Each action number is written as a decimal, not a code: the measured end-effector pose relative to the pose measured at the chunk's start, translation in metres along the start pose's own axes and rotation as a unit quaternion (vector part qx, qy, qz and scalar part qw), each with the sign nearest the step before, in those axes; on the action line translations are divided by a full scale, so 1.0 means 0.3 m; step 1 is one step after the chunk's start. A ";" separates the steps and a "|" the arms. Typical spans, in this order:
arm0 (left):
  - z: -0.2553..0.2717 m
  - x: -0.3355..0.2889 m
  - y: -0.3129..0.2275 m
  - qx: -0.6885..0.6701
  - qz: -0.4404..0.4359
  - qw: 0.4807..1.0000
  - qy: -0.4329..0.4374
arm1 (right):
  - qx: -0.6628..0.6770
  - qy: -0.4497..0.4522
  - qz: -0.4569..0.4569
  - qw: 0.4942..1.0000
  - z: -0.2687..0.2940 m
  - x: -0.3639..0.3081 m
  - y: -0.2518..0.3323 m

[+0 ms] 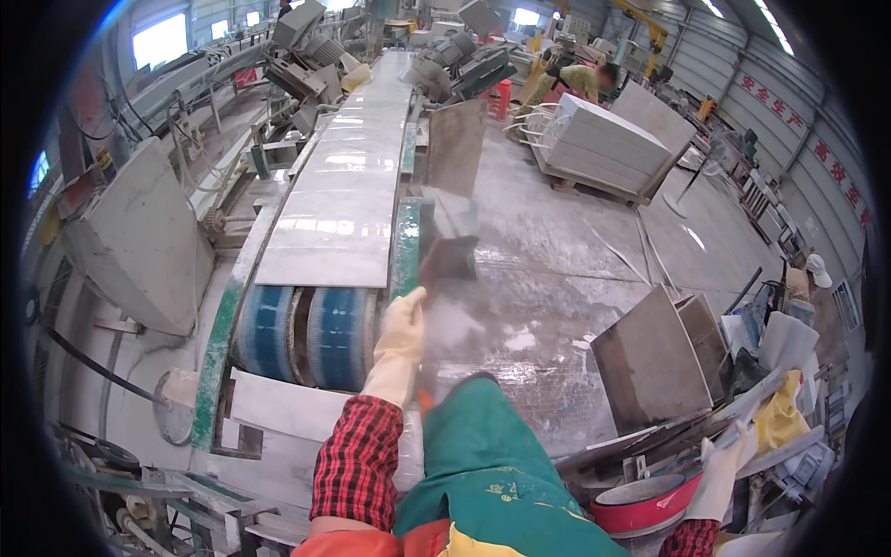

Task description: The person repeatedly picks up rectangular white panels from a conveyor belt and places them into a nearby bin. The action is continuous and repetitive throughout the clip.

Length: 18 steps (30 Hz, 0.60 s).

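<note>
My left hand [399, 336], in a cream rubber glove, is beside the near end of a roller conveyor, at its right edge. Its fingers point forward and look stretched out, with nothing plainly held. White stone slabs [325, 237] lie end to end along the belt, over blue rollers [336, 339]. Just past my left fingertips is a blurred dark brown piece [450, 260] whose kind I cannot make out. At the lower right, my right hand [729, 469], gloved too, reaches toward a cluttered bench with its fingers apart. Near it are a red round tub [645, 501] and a yellow cloth [780, 413].
Brown boards [650, 362] stand at the right, beside the wet floor [529, 306]. A strapped stack of white slabs [608, 135] rests on a pallet farther back, with a co-worker [580, 82] bending behind it. Machine heads [455, 65] flank the conveyor's far end.
</note>
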<state>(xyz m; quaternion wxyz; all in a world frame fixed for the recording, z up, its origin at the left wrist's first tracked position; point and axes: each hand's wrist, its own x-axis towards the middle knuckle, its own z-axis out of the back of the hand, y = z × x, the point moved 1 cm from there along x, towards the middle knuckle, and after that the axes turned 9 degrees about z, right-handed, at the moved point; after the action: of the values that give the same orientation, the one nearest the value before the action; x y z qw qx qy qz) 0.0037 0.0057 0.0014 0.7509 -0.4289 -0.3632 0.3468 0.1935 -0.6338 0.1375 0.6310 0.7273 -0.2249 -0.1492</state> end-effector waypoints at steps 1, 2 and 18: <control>-0.020 0.010 -0.010 -0.080 0.046 0.996 -0.018 | 0.009 0.025 -0.066 0.997 -0.008 0.062 -0.034; -0.047 0.015 -0.041 -0.134 0.060 0.989 -0.035 | -0.004 0.053 -0.100 0.994 -0.046 0.099 -0.088; 0.051 -0.034 -0.313 -0.598 0.332 0.728 0.044 | -0.192 0.727 0.534 0.388 -1.290 -1.004 0.023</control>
<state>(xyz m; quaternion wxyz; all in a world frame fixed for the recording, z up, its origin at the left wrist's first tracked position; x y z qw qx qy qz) 0.0052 -0.0336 0.0885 0.1910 -0.8973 -0.2966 0.2652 0.1290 -0.1499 0.1859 0.6271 0.1494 0.0119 0.7643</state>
